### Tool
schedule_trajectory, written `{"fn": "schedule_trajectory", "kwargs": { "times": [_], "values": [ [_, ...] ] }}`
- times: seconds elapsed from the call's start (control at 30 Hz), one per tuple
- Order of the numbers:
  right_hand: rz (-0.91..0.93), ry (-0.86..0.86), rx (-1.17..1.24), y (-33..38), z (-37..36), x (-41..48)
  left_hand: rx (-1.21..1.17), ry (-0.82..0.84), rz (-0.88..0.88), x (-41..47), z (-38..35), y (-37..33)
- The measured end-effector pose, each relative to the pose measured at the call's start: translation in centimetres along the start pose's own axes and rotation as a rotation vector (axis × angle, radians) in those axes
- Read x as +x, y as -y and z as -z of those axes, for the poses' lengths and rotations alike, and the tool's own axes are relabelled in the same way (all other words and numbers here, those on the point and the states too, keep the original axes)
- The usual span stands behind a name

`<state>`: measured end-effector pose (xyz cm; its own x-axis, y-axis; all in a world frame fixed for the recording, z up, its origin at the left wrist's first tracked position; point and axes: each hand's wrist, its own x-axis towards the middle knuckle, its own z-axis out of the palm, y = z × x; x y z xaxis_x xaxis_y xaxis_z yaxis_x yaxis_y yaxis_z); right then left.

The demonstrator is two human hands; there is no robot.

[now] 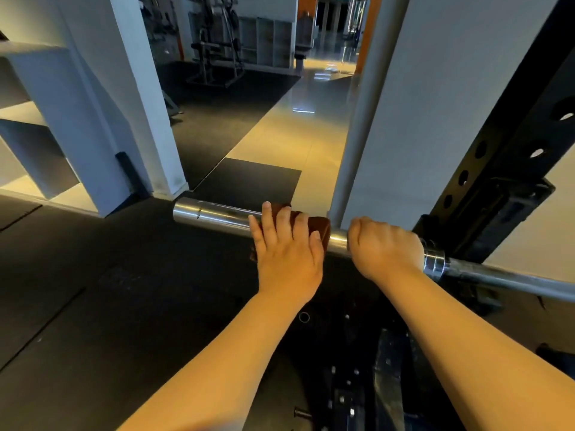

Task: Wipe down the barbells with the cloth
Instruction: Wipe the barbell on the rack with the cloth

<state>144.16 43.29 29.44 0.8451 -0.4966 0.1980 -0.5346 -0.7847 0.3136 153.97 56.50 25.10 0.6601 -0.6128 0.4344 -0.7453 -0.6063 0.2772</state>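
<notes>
- The left hand (286,253) presses the cloth (322,228) on the barbell (211,214) sleeve, fingers laid flat.
- The right hand (385,247) grasps the barbell beside it.
- I judge the wiping half done; the sleeve end and long shaft remain.

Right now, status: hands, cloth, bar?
Left hand flat on cloth, pressing it to bar. Right hand grips bar beside it. Nothing blocks the bar's free end.
</notes>
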Motion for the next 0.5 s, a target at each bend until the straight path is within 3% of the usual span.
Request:
{"fn": "schedule_trajectory", "kwargs": {
  "times": [0.17,0.23,0.37,0.5],
  "values": [
    [0.033,-0.008,0.072,-0.2,0.8,-0.4,0.017,0.035,-0.156,0.1,1.2,4.1],
    [0.012,0.008,0.101,-0.1,1.1,-0.6,0.063,0.017,-0.071,0.7,1.7,5.5],
    [0.006,0.004,0.109,-0.1,1.1,-0.7,0.227,0.147,0.057,1.8,-0.1,3.8],
    [0.013,-0.011,0.141,-0.1,1.3,-1.1,0.055,0.062,0.023,0.2,-0.5,0.3]
  ]
}}
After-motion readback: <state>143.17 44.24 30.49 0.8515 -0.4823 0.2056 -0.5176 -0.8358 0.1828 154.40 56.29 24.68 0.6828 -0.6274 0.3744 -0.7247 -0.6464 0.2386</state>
